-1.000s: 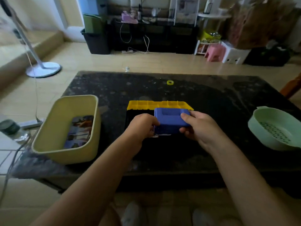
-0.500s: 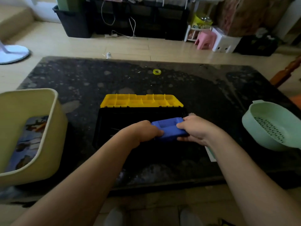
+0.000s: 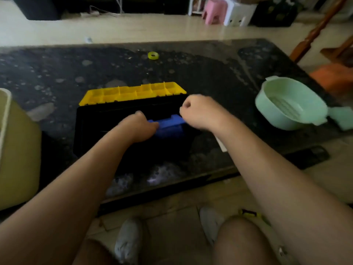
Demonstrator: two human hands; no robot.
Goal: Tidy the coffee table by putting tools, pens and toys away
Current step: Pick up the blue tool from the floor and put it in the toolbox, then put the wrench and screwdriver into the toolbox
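A black toolbox point(image 3: 91, 119) stands open on the dark stone coffee table point(image 3: 57, 73), its yellow compartment lid point(image 3: 131, 91) folded back. A blue plastic case point(image 3: 168, 127) sits low inside the box. My left hand point(image 3: 139, 125) grips its left end. My right hand point(image 3: 198, 111) is curled at its right end, over the box's rear right corner; its fingertips are hidden. A small yellow tape ring point(image 3: 153, 55) lies on the far side of the table.
A cream bin point(image 3: 19, 150) stands at the table's left edge. A mint-green colander point(image 3: 290, 104) sits at the right, with a green piece point(image 3: 342, 117) beside it. White paper point(image 3: 221, 144) pokes out beside the toolbox. My knees and shoes are below the table's near edge.
Both hands have lowered the blue case from above the toolbox down into it. The view has tipped downward and shifted right.
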